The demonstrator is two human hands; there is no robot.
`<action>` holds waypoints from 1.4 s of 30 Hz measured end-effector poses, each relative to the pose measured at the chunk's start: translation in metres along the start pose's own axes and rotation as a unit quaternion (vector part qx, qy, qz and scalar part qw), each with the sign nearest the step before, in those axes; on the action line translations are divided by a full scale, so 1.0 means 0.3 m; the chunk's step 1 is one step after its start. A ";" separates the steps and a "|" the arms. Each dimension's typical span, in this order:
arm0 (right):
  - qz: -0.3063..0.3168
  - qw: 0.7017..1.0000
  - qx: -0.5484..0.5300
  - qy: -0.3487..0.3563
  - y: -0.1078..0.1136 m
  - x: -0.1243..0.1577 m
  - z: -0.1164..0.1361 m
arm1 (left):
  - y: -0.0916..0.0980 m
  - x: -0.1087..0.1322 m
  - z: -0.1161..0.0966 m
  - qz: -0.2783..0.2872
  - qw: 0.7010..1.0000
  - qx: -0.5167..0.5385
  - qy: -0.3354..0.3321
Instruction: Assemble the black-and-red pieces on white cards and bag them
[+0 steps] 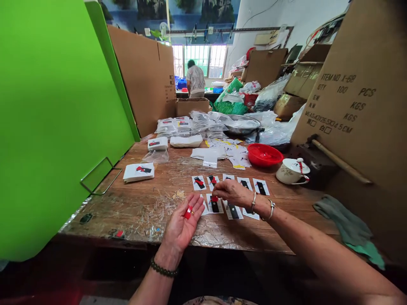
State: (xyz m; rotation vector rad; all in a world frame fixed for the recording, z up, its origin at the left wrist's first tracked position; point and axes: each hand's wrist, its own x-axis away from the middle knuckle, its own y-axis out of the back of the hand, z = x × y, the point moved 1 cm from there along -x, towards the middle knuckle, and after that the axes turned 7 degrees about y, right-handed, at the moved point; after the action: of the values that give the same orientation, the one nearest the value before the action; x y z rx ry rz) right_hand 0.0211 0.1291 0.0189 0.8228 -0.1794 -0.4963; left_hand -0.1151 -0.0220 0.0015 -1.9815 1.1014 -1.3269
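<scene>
My left hand (pixel 183 222) is palm up with its fingers stretched out, and small red pieces (pixel 188 212) rest on it. My right hand (pixel 233 191) reaches over the cards with fingertips pinched at a small red piece (pixel 214 198). That piece is at the upper end of a black strip (pixel 215 206) on a white card. Two rows of such cards lie on the wooden table; in the back row, a card at the left (pixel 199 183) has red on its black strip, while the rightmost card (pixel 261 187) shows only black. My right hand and forearm partly hide several cards.
A card stack (pixel 139 173) lies left, near a wire stand (pixel 101 176). Behind are packed bags (pixel 203 123), loose white cards (pixel 237 153) and a red bowl (pixel 265 155). A lidded cup (pixel 291 170) and grey glove (pixel 345 220) are right. A person (pixel 196 78) stands far back.
</scene>
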 end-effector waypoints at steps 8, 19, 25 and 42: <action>-0.036 0.988 0.148 -0.017 -0.102 0.034 -0.079 | -0.004 -0.035 0.027 0.032 0.999 -0.001 0.016; -0.161 0.969 -0.045 0.182 -0.152 0.078 0.136 | -0.072 -0.016 0.062 0.102 0.994 0.024 0.043; -0.172 0.971 -0.153 0.068 -0.155 0.082 0.087 | -0.062 0.003 0.075 0.098 0.995 -0.016 0.028; -0.275 0.951 -0.039 -0.135 0.033 0.082 -0.148 | -0.070 -0.117 0.068 0.006 0.967 -0.228 -0.109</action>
State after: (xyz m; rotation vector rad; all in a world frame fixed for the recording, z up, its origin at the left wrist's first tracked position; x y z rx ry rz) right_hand 0.0611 0.1518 -0.0046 0.7203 -0.1805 -1.1377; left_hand -0.0961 0.0182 -0.0082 -2.3719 1.3977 -0.8703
